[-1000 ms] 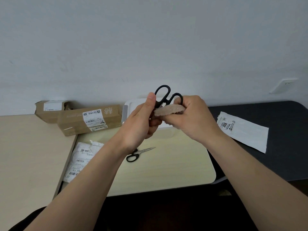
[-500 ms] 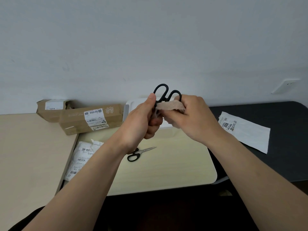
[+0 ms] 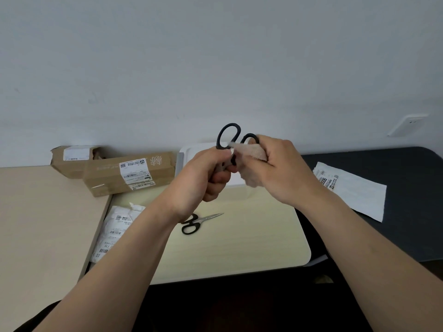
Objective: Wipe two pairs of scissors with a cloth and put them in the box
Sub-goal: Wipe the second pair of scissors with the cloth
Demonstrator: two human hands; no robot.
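One pair of black-handled steel scissors stood handles-up, gripped low by the curled left hand; the right hand pinched a beige cloth against it. Wiping step, first pair (second black-handled pair lay on the pale tabletop). Next: lowering it into the white plastic box behind.

Both arms are bare. The left forearm and the right forearm are uncovered from the picture's edge to the wrist, and the left grip and right grip are ungloved. Nearer than the bench, under the left forearm, a dark patch may be clothing; I cannot tell.
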